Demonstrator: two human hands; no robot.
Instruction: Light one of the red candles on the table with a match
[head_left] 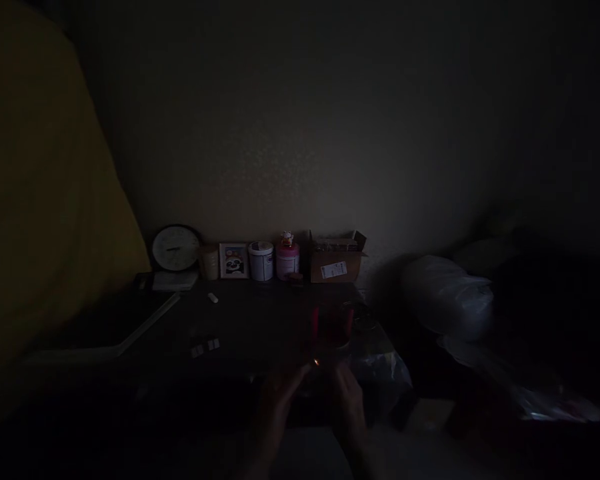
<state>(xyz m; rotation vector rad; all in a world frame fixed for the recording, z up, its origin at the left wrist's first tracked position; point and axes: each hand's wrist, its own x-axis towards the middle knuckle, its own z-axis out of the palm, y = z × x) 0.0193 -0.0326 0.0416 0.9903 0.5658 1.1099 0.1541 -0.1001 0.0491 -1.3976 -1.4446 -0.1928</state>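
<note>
lower centre, left hand (276, 402): raised toward a small orange flame (316, 362); blurred and dark, so i cannot tell whether it is clenched, loose or holding something.
right hand (351, 400): just right of the flame, fingers pointing up; the grip cannot be told here either.
flame: a tiny point of light between the two hands; its source is too dark to make out.
red vessel (333, 327): dim reddish glass-like thing at centre right of the dark desk (260, 320), just above the flame; whether they touch, i cannot tell.
plastic bag (383, 373): crumpled and shiny, just beside the right hand at the desk's right end.
back row, middle of frame: round clock (175, 247), panda picture frame (234, 260), white tub (261, 261), pink jar (287, 259), open cardboard box (336, 260), all along the wall.
yellow fabric (45, 220): fills the left of the frame.
white sack (445, 293): right of the desk.
risk, fire: the plastic bag lies near enough that a drifting flame could likely scorch or melt it.
risk, burn: in this gloom, fingers so close to the flame could be singed.
risk, knock: a misjudged reach might tip the red vessel.
</note>
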